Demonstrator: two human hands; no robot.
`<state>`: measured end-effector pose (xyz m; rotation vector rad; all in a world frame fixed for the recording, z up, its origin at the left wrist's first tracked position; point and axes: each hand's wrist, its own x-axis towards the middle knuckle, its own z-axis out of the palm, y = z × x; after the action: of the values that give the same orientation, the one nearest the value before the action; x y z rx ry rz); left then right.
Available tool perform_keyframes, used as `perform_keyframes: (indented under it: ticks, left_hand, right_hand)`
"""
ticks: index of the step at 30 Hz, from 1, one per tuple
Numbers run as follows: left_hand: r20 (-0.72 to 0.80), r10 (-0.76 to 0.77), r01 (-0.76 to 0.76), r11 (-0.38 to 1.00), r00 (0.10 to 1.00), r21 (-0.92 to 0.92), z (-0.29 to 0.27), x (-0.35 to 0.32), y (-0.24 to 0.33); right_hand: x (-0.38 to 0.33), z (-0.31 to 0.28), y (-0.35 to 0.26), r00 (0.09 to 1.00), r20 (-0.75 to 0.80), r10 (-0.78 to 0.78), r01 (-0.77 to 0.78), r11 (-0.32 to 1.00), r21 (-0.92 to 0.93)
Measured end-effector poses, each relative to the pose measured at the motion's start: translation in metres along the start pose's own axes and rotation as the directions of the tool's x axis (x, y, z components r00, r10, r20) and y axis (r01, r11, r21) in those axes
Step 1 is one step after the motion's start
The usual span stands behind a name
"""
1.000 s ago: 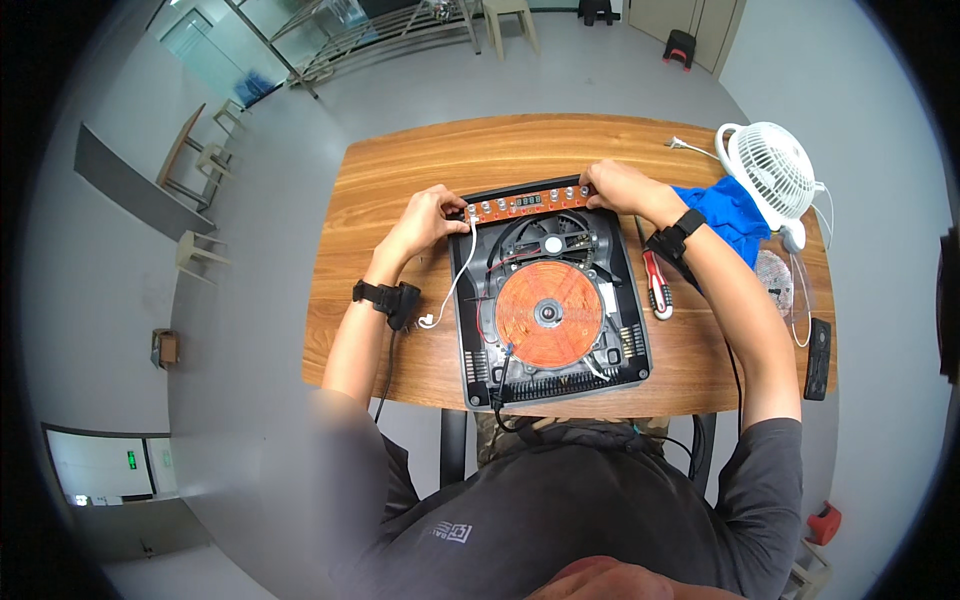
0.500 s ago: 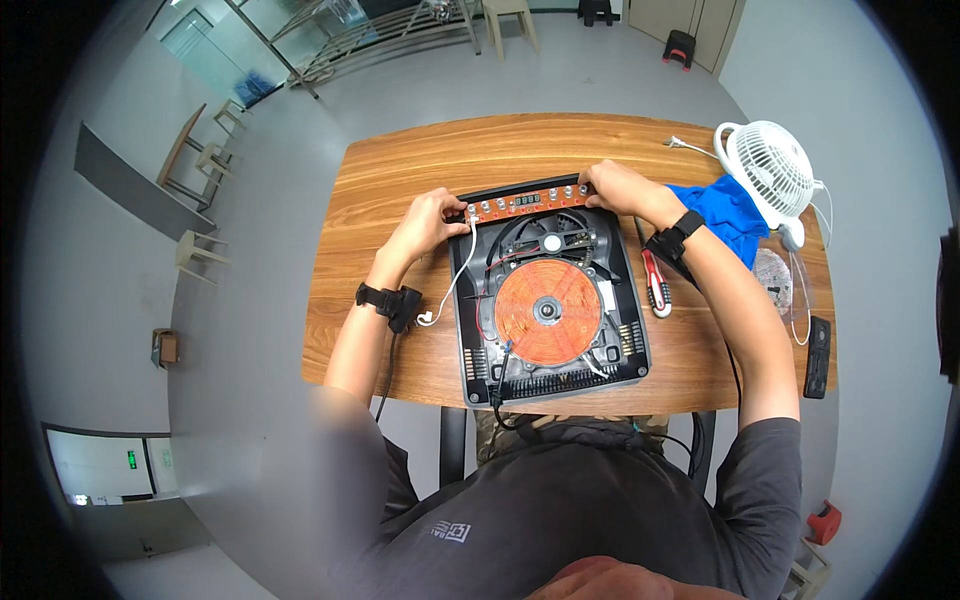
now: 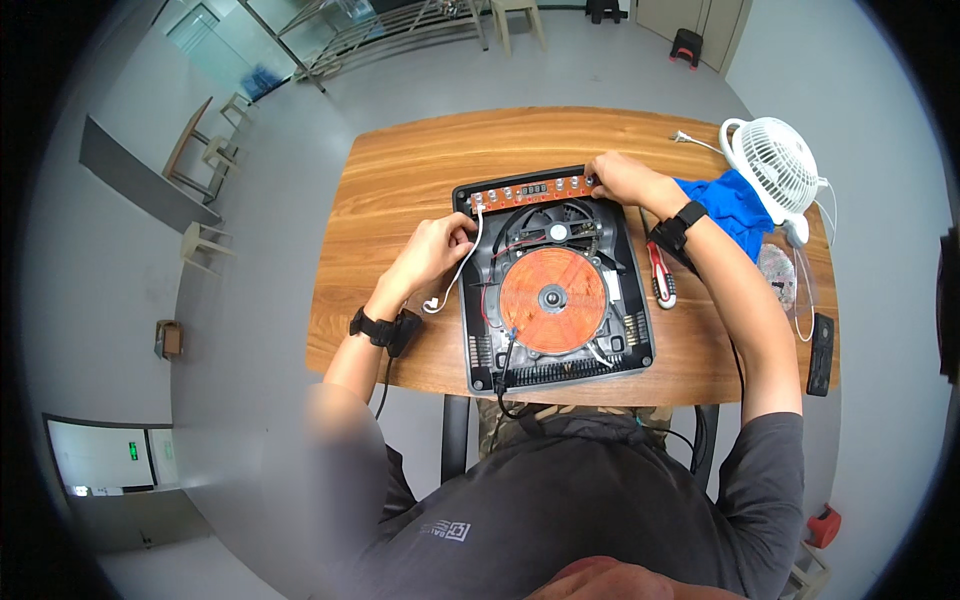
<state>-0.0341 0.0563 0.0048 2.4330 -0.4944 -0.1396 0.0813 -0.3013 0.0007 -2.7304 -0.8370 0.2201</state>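
Observation:
An induction cooker (image 3: 466, 350) lies opened on the table, its round copper coil (image 3: 530, 318) and black fan (image 3: 520, 220) exposed. Across its far end runs an orange control board (image 3: 548, 191) with a small display and several round buttons. My right hand (image 3: 622, 180) pinches the board's right end at the casing's far right corner. At the casing's left edge, my left hand (image 3: 436, 250) has its fingers curled together beside a white cable (image 3: 466, 262). What they hold, if anything, is hidden. That cable is attached near the board's left end, and its loose plug rests on the table.
Right of the cooker lies a red-and-grey-handled screwdriver (image 3: 661, 280). Beyond it are a blue cloth (image 3: 728, 212), a white fan (image 3: 775, 165), a clear round piece (image 3: 776, 275) and a black slim case (image 3: 820, 355). A black cord (image 3: 508, 365) leaves the cooker's near edge.
My left hand has come off the board's left end and moved nearer to me along the casing's edge. My right hand stays at the right end. The view has shifted slightly.

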Motion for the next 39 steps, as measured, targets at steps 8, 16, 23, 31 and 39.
perform_keyframes:
  ticks: [8,16,23,31,39]
  left_hand:
    - [-0.039,-0.05,0.047,0.996,0.998,-0.081,0.006,-0.027,0.018]
    - [-0.105,-0.09,0.089,0.996,0.99,-0.013,0.026,-0.05,0.021]
    - [-0.173,0.019,0.005,0.99,0.985,0.139,0.037,-0.067,0.034]
    - [-0.118,-0.039,0.068,0.963,0.992,0.259,0.027,-0.069,0.059]
    - [-0.103,-0.173,0.195,0.939,0.98,0.283,0.043,-0.064,0.057]
  right_hand:
    - [0.004,-0.002,0.0,0.999,0.047,-0.004,0.006,0.999,-0.049]
    - [0.003,0.0,-0.002,1.0,0.029,0.011,-0.009,0.999,-0.047]
    - [0.004,0.002,0.002,1.0,0.007,-0.006,0.006,1.0,-0.017]
    - [0.006,0.002,0.001,0.999,0.041,0.02,-0.019,0.999,-0.04]
    - [0.004,0.001,0.003,1.0,0.028,0.006,-0.007,1.0,0.027]
